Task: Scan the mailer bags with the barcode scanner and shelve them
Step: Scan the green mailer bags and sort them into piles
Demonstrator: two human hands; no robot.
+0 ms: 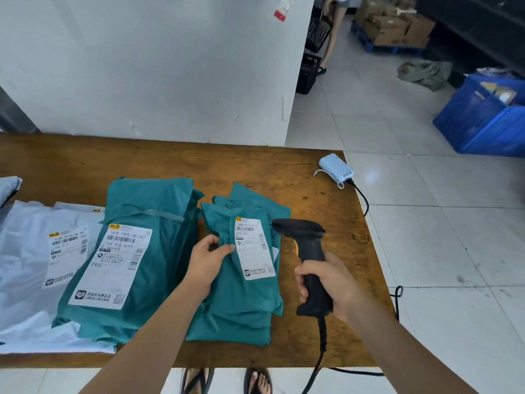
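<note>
Under left fingers [224, 247], teal mailer [241, 280].

A black barcode scanner [308, 260] stood upright near the table's right edge, aimed at the white label of the top teal mailer bag [241, 268] on a stack near the front edge.

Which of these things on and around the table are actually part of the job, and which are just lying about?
In use: barcode scanner, top teal mailer bag, teal mailer stack, grey mailer bags.

Lying about: small blue device, blue crate, cardboard boxes, black baskets.
</note>
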